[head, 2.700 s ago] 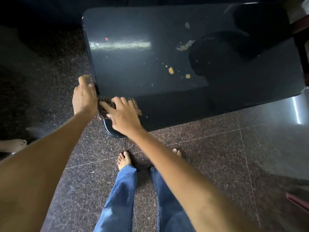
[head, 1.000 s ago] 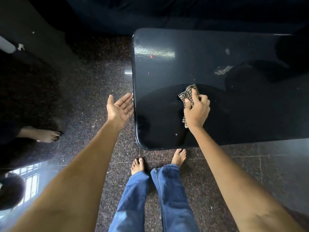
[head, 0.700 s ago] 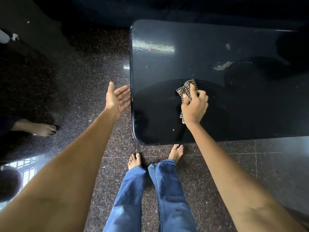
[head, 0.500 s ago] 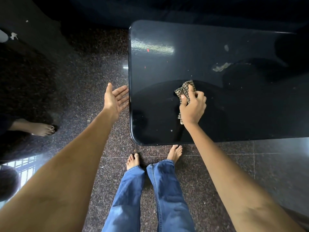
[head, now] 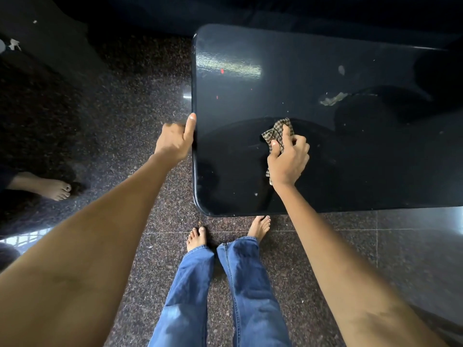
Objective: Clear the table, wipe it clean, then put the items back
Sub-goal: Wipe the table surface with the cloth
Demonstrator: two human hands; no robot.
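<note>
**A:** Head view first: what are your hands doing?

**B:** My right hand (head: pixel 288 159) is in the middle of the frame, fingers clamped together on a checked cloth (head: pixel 276 132) and pressing it onto the table (head: pixel 250 96). One end of the cloth sticks out past my fingertips toward the top of the frame, and a bit of it shows under my wrist.

**A:** And the left?

**B:** My left hand (head: pixel 175 141) is at the table's left edge, left of center in the frame. The thumb lies along the rim, touching it. The other fingers are curled down out of sight, so I cannot tell whether they grip the edge or just rest against it.

**A:** What is on the tabletop?

**B:** It is dark and glossy. A pale smear (head: pixel 333 98) sits in the upper right of the frame, well apart from the cloth, with a small grey spot (head: pixel 341 69) above it. Tiny red specks (head: pixel 222 70) lie near the bright reflection toward the upper middle, and a few white flecks are scattered near the cloth.

**A:** Anything around the table?

**B:** My bare feet and jeans (head: pixel 225 284) are at the bottom center, on a speckled stone floor (head: pixel 150 83), toes just at the table's near edge. Another person's bare foot (head: pixel 50 187) shows at the left edge of the frame.
</note>
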